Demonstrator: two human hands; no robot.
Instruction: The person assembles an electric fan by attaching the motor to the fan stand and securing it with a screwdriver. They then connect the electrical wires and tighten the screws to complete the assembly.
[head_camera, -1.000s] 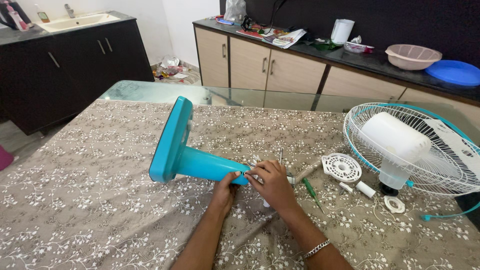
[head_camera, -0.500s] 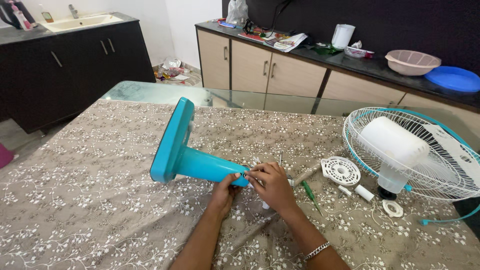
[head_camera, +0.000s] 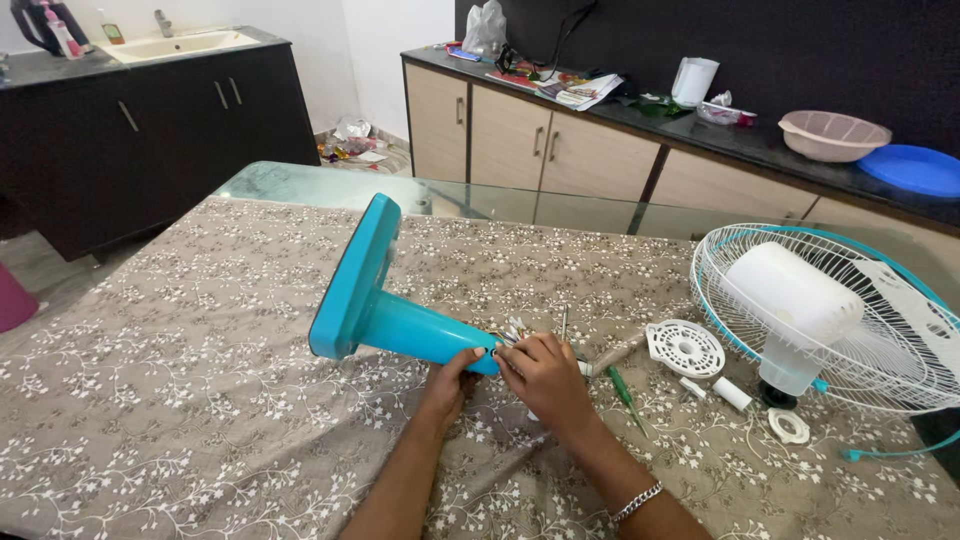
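A teal fan stand (head_camera: 385, 315) lies on its side on the bench (head_camera: 180, 380), its flat base tipped up at the left and its narrow neck pointing right toward the person. The left hand (head_camera: 450, 385) holds the neck's end from below, fingers (head_camera: 466, 356) curled against the teal plastic. The right hand (head_camera: 545, 378) sits just beside it at the neck's open end, where thin wires (head_camera: 512, 330) stick out; its fingers are bunched together there, but whether they pinch a wire cannot be told.

Right of the hands lie a green-handled screwdriver (head_camera: 625, 385), a round white slotted disc (head_camera: 685, 347), a small white cylinder (head_camera: 732, 394) and a white ring (head_camera: 789, 426). Farther right rests a white wire fan guard (head_camera: 900, 355) with the white motor housing (head_camera: 795, 300) in it.

The bench has a glass top under a brown flowered cloth (head_camera: 200, 300). Behind, a dark counter carries a pink bowl (head_camera: 834, 135) and a blue plate (head_camera: 915, 170); a sink (head_camera: 180, 44) stands at the far left.
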